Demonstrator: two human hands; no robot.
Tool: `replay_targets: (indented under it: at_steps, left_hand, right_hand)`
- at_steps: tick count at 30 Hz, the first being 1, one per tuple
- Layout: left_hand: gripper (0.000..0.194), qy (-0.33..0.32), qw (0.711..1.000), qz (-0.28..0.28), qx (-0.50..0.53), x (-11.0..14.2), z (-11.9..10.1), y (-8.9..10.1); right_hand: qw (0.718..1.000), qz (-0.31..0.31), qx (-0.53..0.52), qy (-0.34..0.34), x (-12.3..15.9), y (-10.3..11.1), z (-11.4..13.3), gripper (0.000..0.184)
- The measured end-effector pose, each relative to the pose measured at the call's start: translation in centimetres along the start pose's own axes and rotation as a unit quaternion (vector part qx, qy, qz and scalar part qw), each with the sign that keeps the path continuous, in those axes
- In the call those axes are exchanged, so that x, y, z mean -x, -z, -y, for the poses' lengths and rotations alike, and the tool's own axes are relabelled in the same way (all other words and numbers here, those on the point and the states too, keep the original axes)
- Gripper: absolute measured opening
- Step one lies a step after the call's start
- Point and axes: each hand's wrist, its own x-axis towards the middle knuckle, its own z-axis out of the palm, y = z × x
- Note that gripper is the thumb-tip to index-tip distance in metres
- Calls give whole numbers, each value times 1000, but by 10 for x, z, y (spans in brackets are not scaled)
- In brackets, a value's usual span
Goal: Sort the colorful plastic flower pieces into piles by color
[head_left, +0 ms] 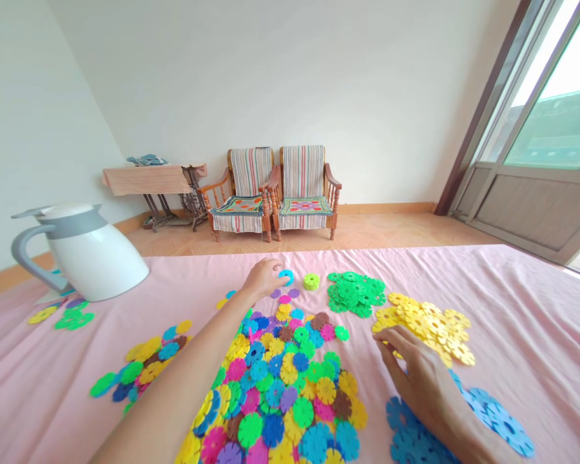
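My left hand (pixel 263 278) reaches to the far middle of the cloth, thumb and fingers closed at the edge of a light-blue slotted disc (pixel 286 278). Just right of it sits a small lime-green stack of discs (pixel 311 281). My right hand (pixel 413 361) is palm down at the near edge of the yellow disc pile (pixel 428 324), fingers loosely bent and apart, with no disc visible in them. Under its wrist lies a blue disc pile (pixel 497 415), partly hidden. Between my arms spreads a big mixed heap of coloured discs (pixel 275 386).
A green disc pile (pixel 355 291) lies beyond the heap. Left of my forearm is a smaller mixed pile (pixel 149 354). A white jug (pixel 96 258) stands at the left on the pink cloth (pixel 526 309). Two wooden chairs (pixel 302 187) and a cloth-covered sewing table (pixel 149 180) stand beyond.
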Motion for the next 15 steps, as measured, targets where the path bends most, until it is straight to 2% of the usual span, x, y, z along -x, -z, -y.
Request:
replay_targets:
  at_steps: [4, 9, 12, 15]
  left_hand:
    - [31, 7, 1000, 11, 12, 29, 18, 25]
    - [23, 7, 995, 97, 19, 73, 54, 54]
    - [32, 9, 990, 142, 22, 95, 67, 63]
    - [51, -3, 986, 165, 24, 109, 69, 65]
  right_hand:
    - [1000, -9, -3, 4, 1, -3, -3, 26]
    - [1000, -6, -14, 0, 2, -5, -2, 25]
    - [1000, -9, -21, 3, 3, -5, -3, 25]
    - [1000, -15, -20, 6, 2, -6, -6, 25]
